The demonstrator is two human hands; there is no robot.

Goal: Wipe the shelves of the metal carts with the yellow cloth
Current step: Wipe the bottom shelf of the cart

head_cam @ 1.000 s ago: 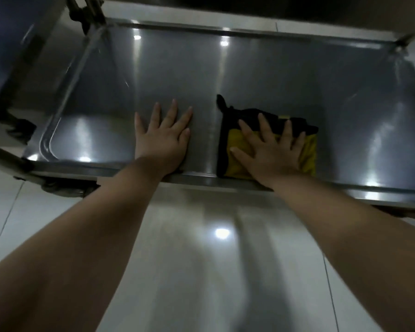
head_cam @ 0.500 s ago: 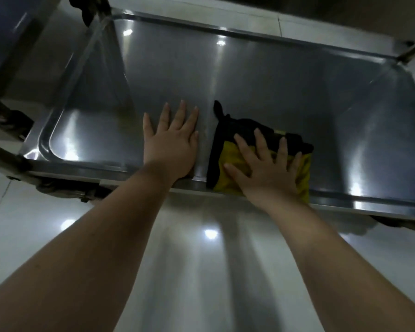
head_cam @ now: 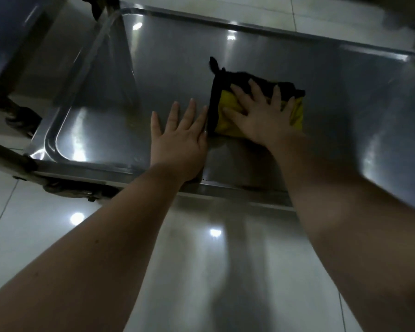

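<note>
Cloth (head_cam: 228,117) slid inward from front rim under flat right hand (head_cam: 261,118); flat left hand (head_cam: 177,142) braced shelf (head_cam: 345,104). Mid-wipe; next, probably far corners.

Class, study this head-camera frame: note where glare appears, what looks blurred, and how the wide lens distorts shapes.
Head view: dim overall, with bright glare spots on the metal shelf and glossy floor; head view: top right corner smeared, yet the yellow cloth under the right hand looks fairly sharp; head view: forearms look stretched toward the lower corners.
</note>
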